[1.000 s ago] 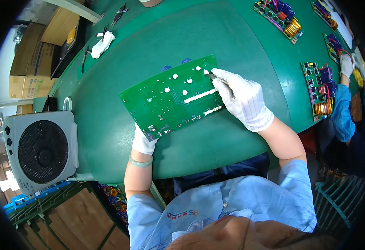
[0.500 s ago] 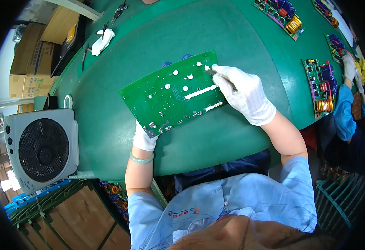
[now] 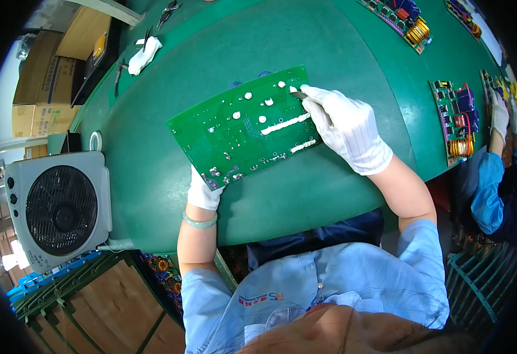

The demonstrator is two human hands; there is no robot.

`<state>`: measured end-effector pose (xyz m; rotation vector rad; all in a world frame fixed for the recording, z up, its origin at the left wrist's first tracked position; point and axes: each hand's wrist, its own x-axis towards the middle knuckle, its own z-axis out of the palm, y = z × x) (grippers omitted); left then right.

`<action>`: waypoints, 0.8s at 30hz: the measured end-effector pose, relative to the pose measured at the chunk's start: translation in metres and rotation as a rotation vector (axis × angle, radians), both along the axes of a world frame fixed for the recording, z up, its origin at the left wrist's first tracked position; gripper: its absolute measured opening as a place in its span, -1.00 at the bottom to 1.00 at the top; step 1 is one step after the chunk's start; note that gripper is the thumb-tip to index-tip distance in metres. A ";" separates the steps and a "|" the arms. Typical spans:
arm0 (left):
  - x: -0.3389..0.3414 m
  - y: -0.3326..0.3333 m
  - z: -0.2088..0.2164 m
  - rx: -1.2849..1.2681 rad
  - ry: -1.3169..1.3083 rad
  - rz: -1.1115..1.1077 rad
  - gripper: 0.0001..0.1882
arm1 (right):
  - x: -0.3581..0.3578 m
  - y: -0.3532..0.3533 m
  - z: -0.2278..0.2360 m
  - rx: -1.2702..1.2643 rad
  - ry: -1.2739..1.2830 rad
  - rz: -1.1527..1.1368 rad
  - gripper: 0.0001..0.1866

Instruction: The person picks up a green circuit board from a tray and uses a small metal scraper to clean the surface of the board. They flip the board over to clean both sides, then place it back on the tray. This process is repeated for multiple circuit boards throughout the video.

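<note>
**Tool tip on the solder side**

My right grip point(image 3: 344, 127), white-gloved, is clenched around a thin metal tool point(image 3: 298, 93), its tip touching the far edge of the flat green circuit board point(image 3: 246, 127). My left grip point(image 3: 204, 190) pinches the board's near corner from below, holding it tilted above the green surface point(image 3: 152, 177). The single-corner hold looks risky to me: pressure from the tool could pivot the board, or the tip could skid across the white blobs. A grey box fan point(image 3: 60, 209) stands at my left.
</note>
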<state>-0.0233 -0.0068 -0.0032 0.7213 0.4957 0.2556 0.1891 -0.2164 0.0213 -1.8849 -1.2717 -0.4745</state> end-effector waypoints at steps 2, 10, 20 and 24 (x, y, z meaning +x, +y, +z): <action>0.001 0.000 0.000 -0.001 -0.001 0.005 -0.50 | 0.001 0.001 -0.003 0.024 -0.035 -0.003 -0.78; 0.003 0.001 -0.001 0.022 0.018 -0.014 -0.50 | 0.003 0.002 -0.006 0.046 -0.046 -0.003 -0.78; -0.002 -0.001 0.002 0.139 0.095 0.006 -0.53 | 0.002 0.002 -0.005 0.012 -0.061 0.045 -0.73; 0.002 -0.011 0.016 0.301 0.191 0.027 -0.53 | 0.003 0.000 0.000 0.022 -0.033 0.138 -0.73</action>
